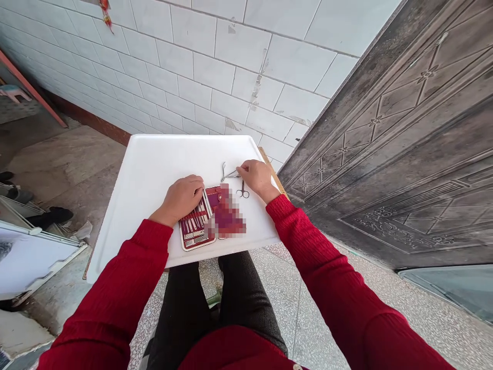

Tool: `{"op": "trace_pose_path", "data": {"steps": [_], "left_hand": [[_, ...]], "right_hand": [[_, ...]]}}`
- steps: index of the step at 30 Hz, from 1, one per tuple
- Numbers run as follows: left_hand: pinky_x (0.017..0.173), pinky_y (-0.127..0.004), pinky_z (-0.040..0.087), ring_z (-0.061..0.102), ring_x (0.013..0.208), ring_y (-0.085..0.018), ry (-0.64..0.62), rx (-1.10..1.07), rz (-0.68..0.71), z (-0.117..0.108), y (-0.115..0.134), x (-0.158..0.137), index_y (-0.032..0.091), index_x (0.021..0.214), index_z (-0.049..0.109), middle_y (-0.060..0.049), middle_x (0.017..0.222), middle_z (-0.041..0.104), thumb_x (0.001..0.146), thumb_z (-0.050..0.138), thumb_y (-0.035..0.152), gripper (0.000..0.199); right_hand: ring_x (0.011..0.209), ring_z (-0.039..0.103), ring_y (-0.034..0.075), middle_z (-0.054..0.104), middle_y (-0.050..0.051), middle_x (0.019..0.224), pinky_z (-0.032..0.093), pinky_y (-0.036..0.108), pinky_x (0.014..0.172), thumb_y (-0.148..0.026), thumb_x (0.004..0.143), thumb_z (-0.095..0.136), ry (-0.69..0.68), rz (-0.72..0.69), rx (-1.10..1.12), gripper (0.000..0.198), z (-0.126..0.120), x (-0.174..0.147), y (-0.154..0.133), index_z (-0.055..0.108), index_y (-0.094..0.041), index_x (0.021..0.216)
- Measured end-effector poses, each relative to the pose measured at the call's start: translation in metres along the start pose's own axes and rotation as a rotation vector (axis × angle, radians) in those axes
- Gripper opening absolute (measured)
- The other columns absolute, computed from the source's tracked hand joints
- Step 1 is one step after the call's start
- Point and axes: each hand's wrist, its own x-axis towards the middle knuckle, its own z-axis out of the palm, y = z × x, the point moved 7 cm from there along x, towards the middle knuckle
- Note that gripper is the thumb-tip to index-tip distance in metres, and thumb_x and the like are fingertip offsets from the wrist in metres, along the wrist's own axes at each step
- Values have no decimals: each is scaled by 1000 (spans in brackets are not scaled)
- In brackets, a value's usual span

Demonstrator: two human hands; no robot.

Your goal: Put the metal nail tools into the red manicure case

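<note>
An opened manicure kit [188,244] lies on the white tabletop [162,159], with several slim metal tools held in its red lining. My left hand [183,198] rests over the upper part of the kit's left half, fingers curled together at its edge. Part of the kit's right half is blurred out. Farther right, my right hand [254,176] pinches the end of silver cuticle nippers [230,176] between thumb and fingers, low over the table. Just below that hand lies a small pair of scissors [243,192], handle loops toward me.
A white tiled wall [192,77] rises behind the table. Close on the right stands a dark carved panel door [370,133]. Shoes [52,217] and a white-topped rack [34,262] are on the left. My legs [239,293] are under the near edge.
</note>
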Motion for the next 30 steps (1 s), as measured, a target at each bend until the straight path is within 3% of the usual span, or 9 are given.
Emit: {"op": "trace_pose_path", "data": {"steps": [4,8,13,18,21,25,30], "left_hand": [[88,-40,59,71,110,-26,1,0,7,0,1,0,22,90,74,-6,123,77,99,41,22,35],[90,-41,59,71,110,-27,-6,6,9,-1,2,0,22,90,73,-7,121,77,99,40,21,34],[91,-41,58,71,107,-26,-14,-9,16,0,4,0,21,88,72,-7,118,77,99,39,20,35],[92,-41,58,70,107,-26,-1,-16,24,2,3,-1,21,91,73,-8,118,77,101,39,21,36],[91,-42,58,70,108,-27,5,-11,30,2,3,-1,20,90,73,-9,118,77,101,39,21,35],[89,-42,58,69,102,-26,35,-1,62,-1,6,-2,20,86,71,-8,110,77,102,42,19,33],[95,-45,57,67,112,-26,65,-34,184,-5,27,-4,21,102,73,-8,123,73,103,48,20,25]], "right_hand": [[83,69,27,74,11,81,47,34,69,-41,94,70,-128,45,-111,24,12,22,-16,73,-21,81],[89,72,31,74,15,87,51,37,72,-24,85,78,-173,87,-162,7,17,36,-24,73,-20,87],[87,73,31,74,14,88,53,38,71,-20,83,77,-200,189,-85,6,19,42,-18,73,-19,85],[70,70,25,69,9,70,53,36,65,-18,81,73,-264,257,34,15,28,47,-9,68,-19,66],[69,69,25,67,8,66,54,37,68,-17,79,74,-256,256,18,16,30,50,-10,69,-20,65],[76,71,25,69,8,72,55,34,68,-18,79,75,-235,238,-33,2,28,49,-17,73,-19,79],[79,72,24,74,9,78,54,31,68,-22,85,69,-177,227,37,5,25,38,-18,70,-18,81]]}}
